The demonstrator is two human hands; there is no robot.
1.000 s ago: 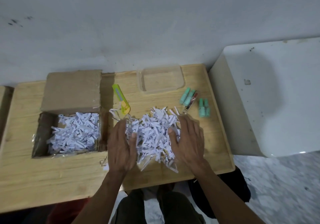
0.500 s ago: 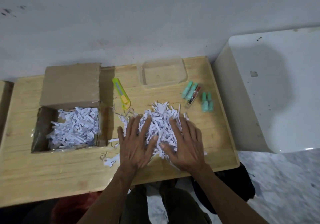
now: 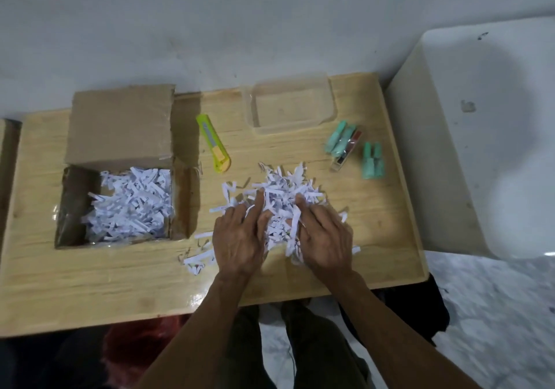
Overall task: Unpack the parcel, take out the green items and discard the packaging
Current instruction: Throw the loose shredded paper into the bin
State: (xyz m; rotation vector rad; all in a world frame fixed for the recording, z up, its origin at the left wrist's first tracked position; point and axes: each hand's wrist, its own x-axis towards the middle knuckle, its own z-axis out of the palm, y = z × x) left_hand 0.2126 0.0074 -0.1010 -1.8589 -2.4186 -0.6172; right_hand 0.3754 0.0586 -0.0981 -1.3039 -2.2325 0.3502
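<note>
**Both hands deep in the shredded paper**

While the cardboard box (image 3: 120, 166) sits open at the left of the wooden counter (image 3: 90, 280), a loose pile of shredded paper (image 3: 282, 196) lies heaped on the counter to its right, white strips curling in every direction, with a few stray strips scattered at the near left edge of the heap. More of the same white shreds (image 3: 132, 205) fill the box, whose flap stands up behind.

Left hand (image 3: 240, 238) and right hand (image 3: 327, 238) rest palm down on the near side of the pile, fingers (image 3: 258, 202) spread and partly buried among the strips; neither is closed around anything that can be seen.

Green items lie beyond the pile at the right: a wrapped pair (image 3: 339, 138) beside a small clear piece with dark red inside (image 3: 348, 151), and another green pair (image 3: 373, 160) just right of that. What these items are is hard to make out. A yellow-green utility knife (image 3: 213, 144) lies between box and pile, and a clear plastic container (image 3: 291, 103) stands at the far edge.

Whatever lies under the hands is hidden by paper.
</note>
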